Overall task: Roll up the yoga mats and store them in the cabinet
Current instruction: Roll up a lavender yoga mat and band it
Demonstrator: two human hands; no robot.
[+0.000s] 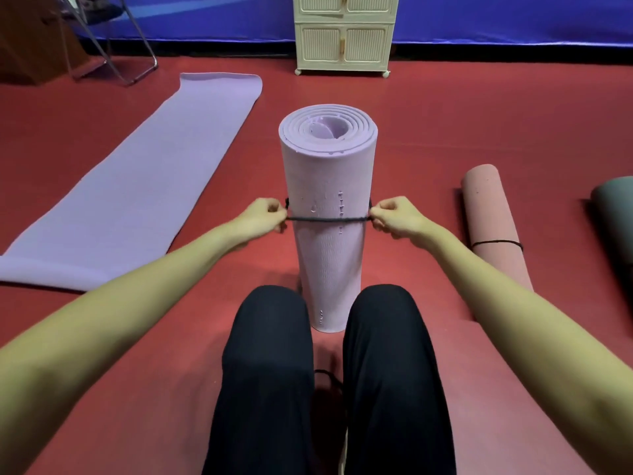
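A rolled lilac yoga mat (pixel 327 207) stands upright on the red floor between my knees. A black cord (pixel 329 220) runs taut across its front at mid height. My left hand (pixel 263 216) pinches the cord's left end beside the roll, and my right hand (pixel 394 216) pinches its right end. A second purple mat (pixel 137 186) lies unrolled flat at the left. A pink rolled mat (pixel 493 228), tied with a black cord, lies at the right, with a grey-green rolled mat (pixel 616 214) beyond it at the frame edge. The cream cabinet (pixel 342 36) stands at the back, doors closed.
A metal folding chair (pixel 113 53) and a brown box stand at the back left. A blue padded wall (pixel 513 18) runs behind the cabinet. Another loop of black cord (pixel 329 377) lies on the floor between my legs.
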